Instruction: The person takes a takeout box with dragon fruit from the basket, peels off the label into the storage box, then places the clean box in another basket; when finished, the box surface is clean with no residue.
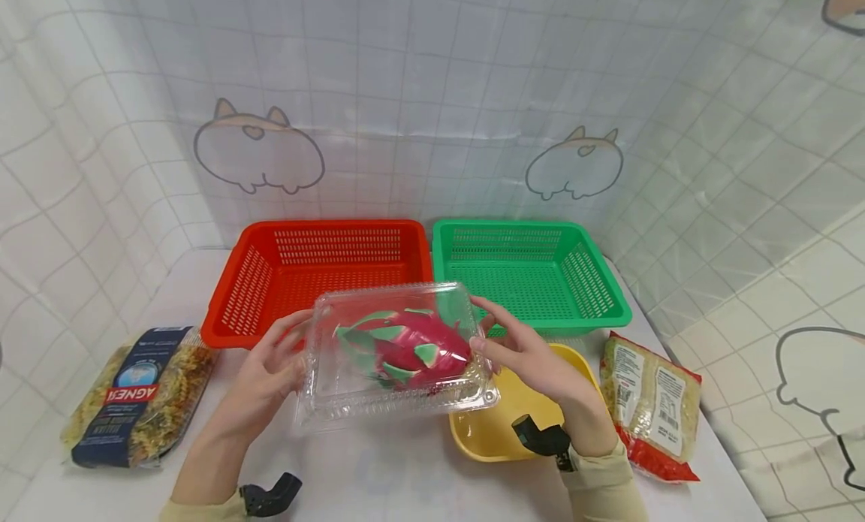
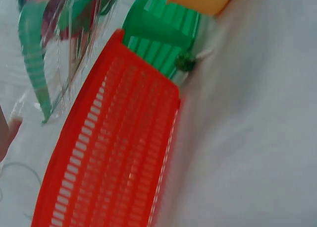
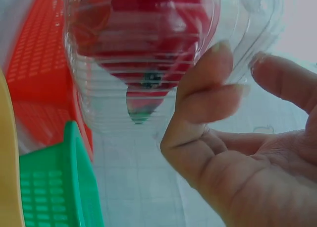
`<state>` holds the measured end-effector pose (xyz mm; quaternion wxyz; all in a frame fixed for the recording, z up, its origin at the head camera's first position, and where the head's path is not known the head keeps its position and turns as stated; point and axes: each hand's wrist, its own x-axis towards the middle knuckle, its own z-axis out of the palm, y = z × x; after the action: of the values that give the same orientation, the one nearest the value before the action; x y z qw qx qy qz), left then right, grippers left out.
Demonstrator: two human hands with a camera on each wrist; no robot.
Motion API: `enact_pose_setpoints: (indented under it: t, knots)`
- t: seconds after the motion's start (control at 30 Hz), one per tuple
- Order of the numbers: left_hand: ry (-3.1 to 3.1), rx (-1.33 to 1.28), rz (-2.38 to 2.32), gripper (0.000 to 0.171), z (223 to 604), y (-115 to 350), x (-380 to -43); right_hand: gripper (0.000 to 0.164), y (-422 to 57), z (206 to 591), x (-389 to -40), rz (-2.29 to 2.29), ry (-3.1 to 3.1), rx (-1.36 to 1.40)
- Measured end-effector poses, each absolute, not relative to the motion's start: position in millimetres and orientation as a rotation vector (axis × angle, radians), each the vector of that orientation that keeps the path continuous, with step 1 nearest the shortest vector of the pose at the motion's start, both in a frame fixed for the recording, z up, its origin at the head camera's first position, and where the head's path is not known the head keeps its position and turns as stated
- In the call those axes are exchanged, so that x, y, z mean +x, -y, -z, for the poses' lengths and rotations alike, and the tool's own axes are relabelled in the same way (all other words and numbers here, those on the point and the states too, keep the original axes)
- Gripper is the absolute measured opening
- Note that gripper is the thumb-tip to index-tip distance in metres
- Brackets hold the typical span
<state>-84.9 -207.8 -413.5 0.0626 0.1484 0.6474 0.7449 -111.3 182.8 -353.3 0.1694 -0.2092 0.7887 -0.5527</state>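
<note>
A clear plastic clamshell box (image 1: 399, 411) is held up above the table, tilted slightly. Through its lid shows a pink dragon fruit (image 1: 432, 349) with green-tipped scales. My left hand (image 1: 270, 372) grips the box's left end; the left wrist view catches only a fingertip (image 2: 11, 135) at its edge. At the other end my right hand (image 1: 534, 357) pinches the rim between thumb and fingers. The right wrist view shows its bent fingers (image 3: 205, 95) against the box's ribbed wall (image 3: 109, 113).
Behind the box stand a red basket (image 1: 233, 282) and a green basket (image 1: 611, 312). A yellow basin (image 1: 486, 436) sits partly beneath the right hand. A bag of spiral pasta (image 1: 135, 398) lies left, a red-ended bag of grain (image 1: 652, 402) right. A small dark green thing (image 2: 185, 62) appears near the baskets.
</note>
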Motion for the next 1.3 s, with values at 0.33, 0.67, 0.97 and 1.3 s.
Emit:
enact_pose_setpoints:
  t: [0.33, 0.67, 0.97, 1.3]
  knots:
    - [-2.0, 0.35, -2.237, 0.057, 407, 173, -101, 0.057, -193, 352, -119, 1.627, -2.358, -0.475]
    - [-2.013, 0.183, -2.281, 0.054, 399, 150, -114, 0.057, -205, 355, -127, 1.673, -2.372, -0.406]
    - [-2.027, 0.002, -2.382, 0.05, 394, 124, -125, 0.055, -216, 356, -136, 1.714, -2.382, -0.363]
    - [-2.015, -0.063, -2.44, 0.044, 389, 100, -137, 0.059, -225, 354, -137, 1.709, -2.452, -0.292]
